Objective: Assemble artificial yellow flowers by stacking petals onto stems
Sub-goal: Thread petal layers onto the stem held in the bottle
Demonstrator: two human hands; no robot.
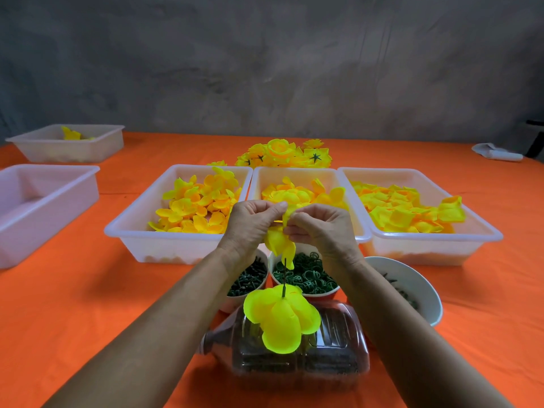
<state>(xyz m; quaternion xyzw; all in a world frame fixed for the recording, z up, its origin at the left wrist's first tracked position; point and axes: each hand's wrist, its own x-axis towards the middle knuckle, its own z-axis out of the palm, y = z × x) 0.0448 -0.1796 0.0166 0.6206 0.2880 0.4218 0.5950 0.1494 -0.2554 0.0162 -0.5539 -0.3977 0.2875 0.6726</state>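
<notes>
Orange table [88, 290]: five trays, three bowls, two hands.

Orange-covered table [88, 304] bearing white trays [164, 245], bowls [424, 290], a plastic bottle [338, 357] at lower centre, finished flowers [282, 154] behind.

the upper end of the dark stem [284, 278] disappears into the yellow petals [279, 245] bunched between the hands — left hand [250, 228], right hand [321, 228] — so its tip cannot be seen. the left bowl [250, 278] sits mostly behind the left forearm. the right bowl [412, 287] holds dark bits too small to tell. the left tray [35, 207] is cut by the frame edge, and the bottle [294, 357] contents are blurred.
</notes>
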